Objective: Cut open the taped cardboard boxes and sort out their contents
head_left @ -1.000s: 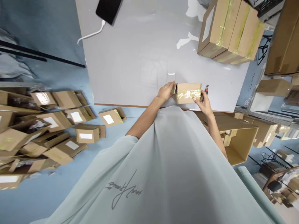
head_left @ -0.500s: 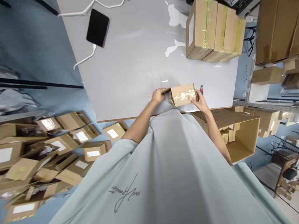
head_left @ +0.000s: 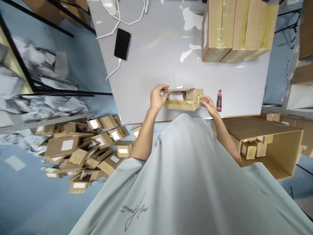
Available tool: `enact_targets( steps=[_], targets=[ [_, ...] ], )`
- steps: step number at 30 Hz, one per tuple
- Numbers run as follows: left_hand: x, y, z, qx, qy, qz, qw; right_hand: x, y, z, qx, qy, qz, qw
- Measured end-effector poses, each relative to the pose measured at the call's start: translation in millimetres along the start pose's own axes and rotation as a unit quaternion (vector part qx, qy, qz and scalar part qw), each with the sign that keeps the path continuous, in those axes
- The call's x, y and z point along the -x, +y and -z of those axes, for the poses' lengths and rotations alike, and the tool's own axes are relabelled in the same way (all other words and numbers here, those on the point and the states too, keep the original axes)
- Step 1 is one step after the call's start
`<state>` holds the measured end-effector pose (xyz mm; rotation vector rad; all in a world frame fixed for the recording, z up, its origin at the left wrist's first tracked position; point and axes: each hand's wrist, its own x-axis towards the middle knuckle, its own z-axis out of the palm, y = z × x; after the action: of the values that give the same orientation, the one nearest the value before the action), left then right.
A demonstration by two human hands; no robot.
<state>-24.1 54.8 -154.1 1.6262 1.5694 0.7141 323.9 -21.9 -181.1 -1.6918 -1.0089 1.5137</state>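
Observation:
A small cardboard box [head_left: 182,103] with tape along its side is held above the near edge of the grey table [head_left: 146,73]. Its long side is partly open, and something pale shows inside. My left hand [head_left: 157,97] pinches the raised flap at the box's left end. At the right end, the fingers of my right hand [head_left: 209,105] grip the taped corner. A red and black box cutter [head_left: 219,101] lies on the table just right of my right hand.
Three large taped boxes [head_left: 220,31] stand at the table's back right. A black device [head_left: 122,44] with white cables lies back left. Many boxes [head_left: 66,145] are heaped on the floor at left; a big open carton [head_left: 281,156] sits at right.
The small box has been turned so its partly open side shows, with the flap lifted in my left hand. The view has shifted, and the box cutter is now fully visible.

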Motion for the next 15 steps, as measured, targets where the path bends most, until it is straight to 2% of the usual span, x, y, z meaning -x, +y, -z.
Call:
enact_targets(
  steps=[4, 9, 12, 15],
  targets=[
    [-3.5, 23.3, -7.5, -0.077, -0.018, -0.021, 0.997, -14.8, 16.2, -4.7, 0.034, 0.05, 0.005, 0.998],
    [-10.5, 41.7, -31.9, -0.088, -0.036, -0.014, 0.995, -6.0, -2.6, 16.6, 0.111, 0.12, 0.11, 0.98],
    [-15.7, 38.1, -40.7, -0.056, -0.008, -0.015, 0.998, 0.9, -24.3, 22.6, 0.22, 0.082, 0.187, 0.954],
    [-21.3, 22.2, -44.7, -0.021, 0.04, -0.017, 0.999, 3.5, -44.5, 18.0, 0.362, 0.016, 0.214, 0.907]
  ],
)
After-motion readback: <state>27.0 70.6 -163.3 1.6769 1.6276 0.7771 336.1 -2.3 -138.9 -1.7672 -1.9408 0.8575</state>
